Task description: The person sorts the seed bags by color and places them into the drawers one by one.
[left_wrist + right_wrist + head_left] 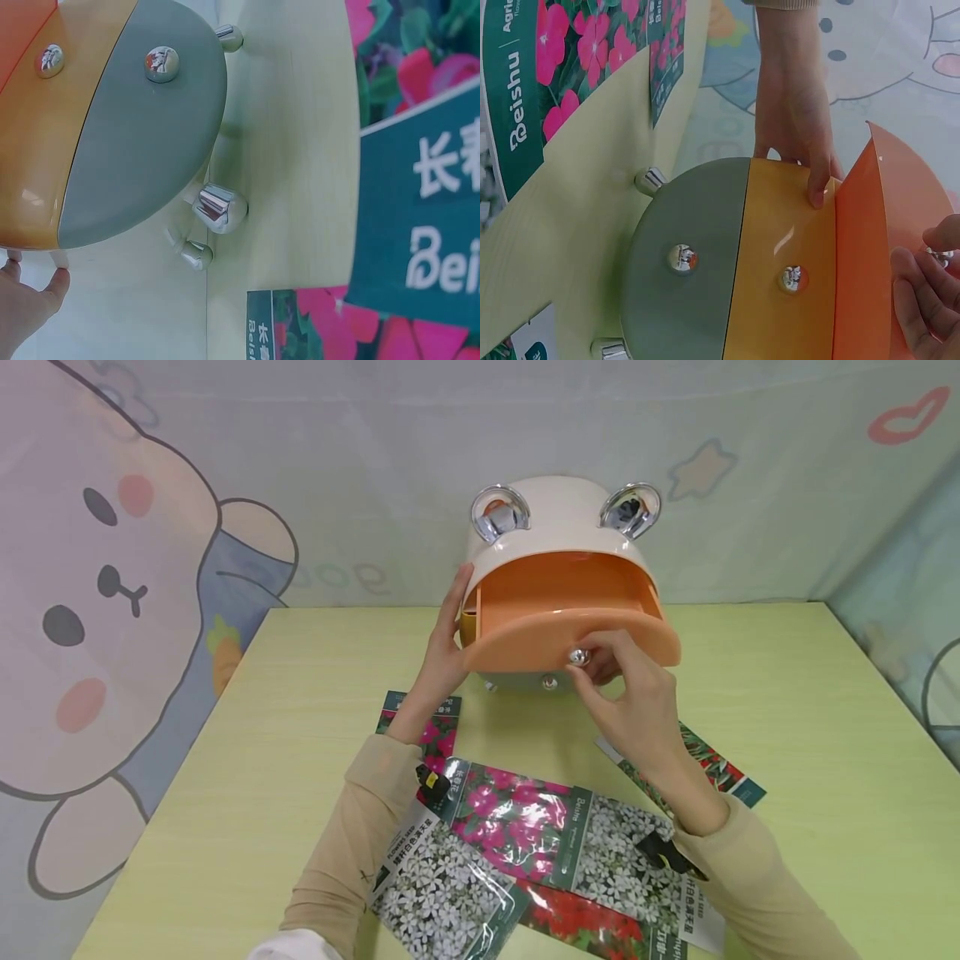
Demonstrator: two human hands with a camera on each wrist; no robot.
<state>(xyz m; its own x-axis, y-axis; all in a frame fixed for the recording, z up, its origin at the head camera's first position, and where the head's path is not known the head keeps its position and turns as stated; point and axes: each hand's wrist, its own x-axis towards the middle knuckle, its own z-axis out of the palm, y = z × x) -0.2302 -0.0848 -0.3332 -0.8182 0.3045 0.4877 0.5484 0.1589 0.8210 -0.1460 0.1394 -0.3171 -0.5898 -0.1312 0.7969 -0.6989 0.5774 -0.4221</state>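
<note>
A small white drawer cabinet [558, 514] with silver ear-like loops stands on short silver feet. Its top orange drawer [513, 647] is pulled out, and the visible part of its inside is bare. My right hand [637, 706] pinches that drawer's silver knob [579, 657] between thumb and fingers. Against the cabinet's left side rests my left hand [442, 656], fingers extended along the wall; the right wrist view has its thumb on the yellow drawer [784, 232]. Below it, the grey-green drawer [686, 214] is closed, like the yellow one.
Several flower seed packets lie on the pale table [247, 760] in front of the cabinet: pink ones [510, 814], white ones [450, 885] and a red one [585, 918]. Another packet [716, 760] lies under the right forearm. A printed cloth [360, 468] hangs behind.
</note>
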